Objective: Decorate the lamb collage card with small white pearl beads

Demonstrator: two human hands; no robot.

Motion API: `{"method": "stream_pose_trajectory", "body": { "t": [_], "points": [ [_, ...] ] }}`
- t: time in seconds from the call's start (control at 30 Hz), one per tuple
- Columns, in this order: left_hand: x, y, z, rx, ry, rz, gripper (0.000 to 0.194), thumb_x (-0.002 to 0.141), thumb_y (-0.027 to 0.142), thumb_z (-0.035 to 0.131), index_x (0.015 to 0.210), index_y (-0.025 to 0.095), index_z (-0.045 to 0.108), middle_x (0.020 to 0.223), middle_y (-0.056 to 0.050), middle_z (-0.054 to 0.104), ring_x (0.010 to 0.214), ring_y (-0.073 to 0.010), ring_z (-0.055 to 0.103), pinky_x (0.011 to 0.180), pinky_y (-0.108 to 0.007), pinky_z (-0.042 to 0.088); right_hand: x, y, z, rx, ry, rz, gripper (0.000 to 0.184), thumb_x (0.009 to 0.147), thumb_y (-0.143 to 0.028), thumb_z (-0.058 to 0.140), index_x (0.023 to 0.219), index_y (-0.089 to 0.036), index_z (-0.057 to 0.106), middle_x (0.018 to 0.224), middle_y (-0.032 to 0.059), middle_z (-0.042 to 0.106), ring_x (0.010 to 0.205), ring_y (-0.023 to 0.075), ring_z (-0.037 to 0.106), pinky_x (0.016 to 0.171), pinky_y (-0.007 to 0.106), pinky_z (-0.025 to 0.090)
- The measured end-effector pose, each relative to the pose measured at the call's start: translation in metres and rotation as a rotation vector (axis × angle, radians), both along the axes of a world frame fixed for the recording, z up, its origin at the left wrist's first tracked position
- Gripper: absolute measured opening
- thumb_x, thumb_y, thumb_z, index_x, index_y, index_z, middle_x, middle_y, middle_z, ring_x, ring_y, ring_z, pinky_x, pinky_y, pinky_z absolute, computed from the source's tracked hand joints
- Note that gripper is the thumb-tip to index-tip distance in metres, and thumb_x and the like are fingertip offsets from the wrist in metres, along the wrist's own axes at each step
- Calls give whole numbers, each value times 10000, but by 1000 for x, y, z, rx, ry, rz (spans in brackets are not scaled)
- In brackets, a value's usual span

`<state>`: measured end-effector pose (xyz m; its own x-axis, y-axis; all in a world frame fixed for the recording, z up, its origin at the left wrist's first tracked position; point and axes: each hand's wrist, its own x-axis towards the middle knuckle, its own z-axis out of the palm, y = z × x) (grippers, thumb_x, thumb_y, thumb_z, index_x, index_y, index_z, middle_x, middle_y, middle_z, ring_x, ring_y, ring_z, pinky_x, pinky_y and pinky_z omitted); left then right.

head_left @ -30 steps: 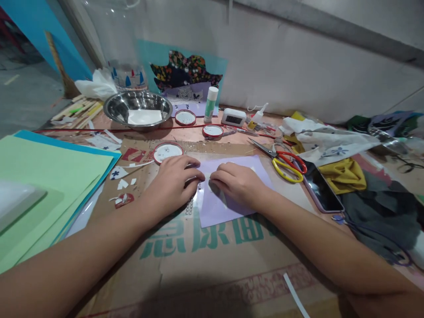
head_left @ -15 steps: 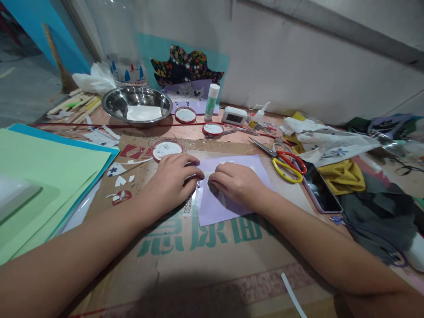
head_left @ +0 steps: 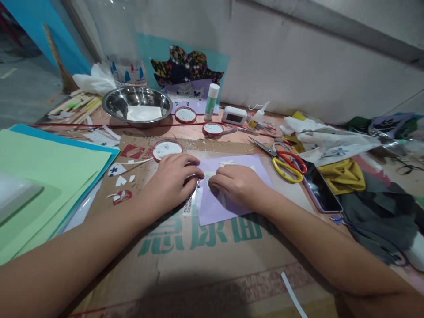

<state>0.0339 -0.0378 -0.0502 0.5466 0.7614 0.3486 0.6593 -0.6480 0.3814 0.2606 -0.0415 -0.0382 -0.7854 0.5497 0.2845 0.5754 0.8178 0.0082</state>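
Note:
A sheet of purple paper (head_left: 212, 212) lies on the cardboard in front of me, with pale cut-out pieces (head_left: 227, 163) on it. At its left edge, my left hand (head_left: 174, 179) is curled, thumb and fingers closed on a strip of pearl stickers (head_left: 187, 206) that shows below and beside the fingertips. Over the paper's middle rests my right hand (head_left: 236, 183), its fingertips pinched together and pointing left. Whatever is between those fingertips is hidden or too small to name. A narrow gap separates the two hands.
A red-rimmed lid (head_left: 167, 149) with small beads sits beyond my left hand. Scissors (head_left: 281, 163) and a phone (head_left: 321, 187) lie to the right. Behind stand a metal bowl (head_left: 109, 106), a glue stick (head_left: 211, 102) and a glue bottle (head_left: 258, 117). Green paper sheets (head_left: 73, 163) lie left.
My right hand has shifted very slightly down and right, uncovering more of the pale pieces on the purple paper. The left hand stays in place.

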Motion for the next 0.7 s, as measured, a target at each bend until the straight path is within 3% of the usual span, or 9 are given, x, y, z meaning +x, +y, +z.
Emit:
{"method": "stream_pose_trajectory", "body": {
  "t": [0.23,0.43,0.7],
  "points": [
    [1,-1,2,-12,-4,2,212,886,165,561,931,241,753,1148,-65,669,1090,-261,596,966,-472,423,7,3,3,-36,-17,-18,231,968,-143,497,932,-184,722,751,34,622,681,149,471,593,299,243],
    [1,0,1,-14,8,1,200,883,174,567,920,242,751,1146,-67,670,1092,-265,593,969,-484,418,8,3,9,12,-208,66,215,989,-149,466,985,-156,681,808,52,610,687,152,457,610,308,249],
    [0,0,-1,-4,10,0,203,896,185,559,927,248,749,1150,-61,672,1097,-258,591,975,-476,416,10,4,9,27,-206,88,199,983,-146,482,1028,-150,676,815,55,616,683,160,460,619,308,249]
  ]
}}
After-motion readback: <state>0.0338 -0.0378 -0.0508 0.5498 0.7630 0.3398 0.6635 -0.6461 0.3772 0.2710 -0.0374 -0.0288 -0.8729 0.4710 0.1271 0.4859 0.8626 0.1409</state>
